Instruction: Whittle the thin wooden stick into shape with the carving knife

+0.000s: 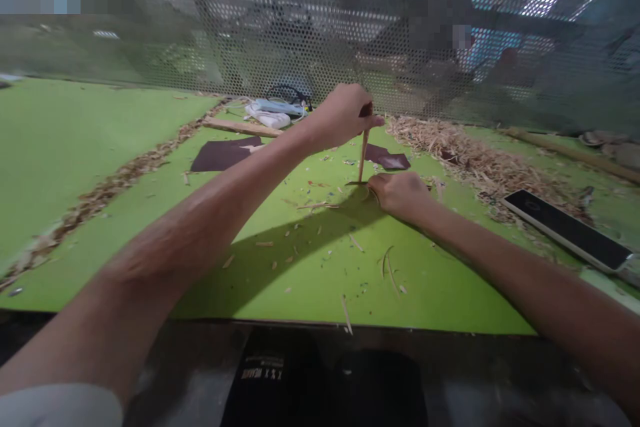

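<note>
My left hand [347,115] is closed around the top of a thin wooden stick [363,159], which stands nearly upright with its lower end at the green tabletop [300,260]. Close to that lower end, my right hand [400,192] rests low on the table, fingers curled. A thin dark blade [355,183] pokes out leftward from the right fingers, beside the foot of the stick; any handle is hidden in the hand. Behind the stick lie small pieces of dark brown sandpaper [395,161]. Small shavings are scattered around both hands.
Wood shavings [465,153] are heaped at the back right, beside a phone [567,227]. A larger dark brown sheet [220,155], a wooden strip [243,127] and a white cabled device [273,113] lie at the back left. A perforated metal screen [320,33] borders the table's rear.
</note>
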Tool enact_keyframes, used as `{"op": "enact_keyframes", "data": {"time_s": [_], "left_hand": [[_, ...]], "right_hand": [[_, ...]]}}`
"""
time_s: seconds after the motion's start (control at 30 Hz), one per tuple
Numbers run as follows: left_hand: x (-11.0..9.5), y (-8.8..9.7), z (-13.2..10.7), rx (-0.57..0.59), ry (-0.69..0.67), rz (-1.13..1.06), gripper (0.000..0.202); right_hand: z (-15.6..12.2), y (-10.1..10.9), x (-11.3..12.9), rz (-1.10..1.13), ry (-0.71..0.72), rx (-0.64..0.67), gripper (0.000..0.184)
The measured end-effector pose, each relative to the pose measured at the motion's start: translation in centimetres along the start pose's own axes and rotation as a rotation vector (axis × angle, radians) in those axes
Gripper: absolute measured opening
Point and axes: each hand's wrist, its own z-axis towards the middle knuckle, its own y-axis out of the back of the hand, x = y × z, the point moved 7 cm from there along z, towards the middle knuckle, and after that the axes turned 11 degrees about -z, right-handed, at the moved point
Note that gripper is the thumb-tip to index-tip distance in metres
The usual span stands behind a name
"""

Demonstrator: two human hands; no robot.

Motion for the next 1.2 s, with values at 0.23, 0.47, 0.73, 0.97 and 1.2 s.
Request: {"op": "enact_keyframes", "data": {"time_s": [0.23,0.47,0.73,0.97,1.2], "left_hand": [[0.4,-0.3,0.2,0.028,0.010,-0.029,0.021],[-0.3,0.0,-2.2,0.092,0.012,-0.108,0.025],[-0.4,1.8,-7.1,0.187,0.106,-0.365,0.034],[3.7,2.0,-10.3,0.185,0.263,-0.786,0.024],[5.8,1.5,-11.4,0.037,0.335,-0.916,0.013]], "right_hand": [[0.4,1.3,-1.1,-0.018,-0.021,0.081,0.035],[0.2,4.3,-0.3,0.111,-0.034,-0.078,0.035],[-1.3,7.1,1.2,0.427,0.065,-0.215,0.040],[-1.0,7.5,-1.0,0.787,-0.161,-0.140,0.042],[0.5,6.3,0.2,1.234,-0.190,0.097,0.041]]}}
